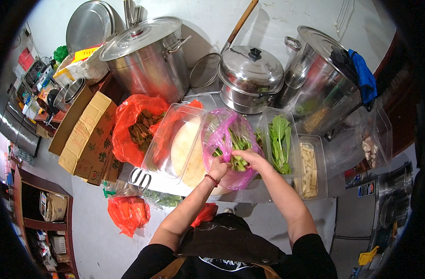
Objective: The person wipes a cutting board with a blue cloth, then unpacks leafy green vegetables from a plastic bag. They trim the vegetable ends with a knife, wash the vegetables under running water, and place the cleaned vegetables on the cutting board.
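A thin, see-through purple plastic bag (pixel 245 181) lies open before me with green vegetable stalks (pixel 238 137) inside. My left hand (pixel 219 168), with a dark red bead bracelet at the wrist, pinches the bag's near left edge. Across the stalks, my right hand (pixel 250 158) grips the bunch; its fingertips are partly hidden. Under the bag's left side is a round pale cutting board (pixel 186 150), half covered by an empty clear plastic tub (pixel 151 158). To the right, another clear tub (pixel 295 153) holds leafy greens (pixel 279 143).
Pale cut strips (pixel 308 171) fill a tub at right. Behind stand a large stockpot (pixel 149 66), a lidded steamer pot (pixel 252 76) and another tall pot (pixel 313 69). At left are a red bag (pixel 122 129) of brown leaves, scissors (pixel 140 178) and a cardboard box (pixel 88 139). Bags (pixel 128 212) lie on the floor.
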`<act>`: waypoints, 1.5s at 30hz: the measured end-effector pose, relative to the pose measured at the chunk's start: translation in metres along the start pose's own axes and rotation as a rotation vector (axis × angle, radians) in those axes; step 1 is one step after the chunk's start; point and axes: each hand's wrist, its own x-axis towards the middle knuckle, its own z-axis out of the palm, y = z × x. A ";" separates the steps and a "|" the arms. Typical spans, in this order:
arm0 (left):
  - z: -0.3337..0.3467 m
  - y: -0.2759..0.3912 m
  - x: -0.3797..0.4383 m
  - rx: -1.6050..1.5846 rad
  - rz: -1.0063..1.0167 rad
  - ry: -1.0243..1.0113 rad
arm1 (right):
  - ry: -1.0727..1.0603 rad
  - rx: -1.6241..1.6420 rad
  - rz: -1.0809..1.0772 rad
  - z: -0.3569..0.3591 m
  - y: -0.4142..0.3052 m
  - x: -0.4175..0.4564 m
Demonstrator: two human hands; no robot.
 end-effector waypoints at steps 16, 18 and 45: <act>0.003 -0.021 -0.018 -0.377 0.231 0.095 | -0.318 0.181 0.144 -0.006 0.000 0.016; -0.007 -0.029 -0.012 -0.264 0.125 0.209 | -0.337 0.217 0.163 -0.007 -0.001 0.017; -0.018 -0.065 -0.028 0.628 0.391 0.229 | -0.411 0.476 0.236 -0.007 0.009 0.033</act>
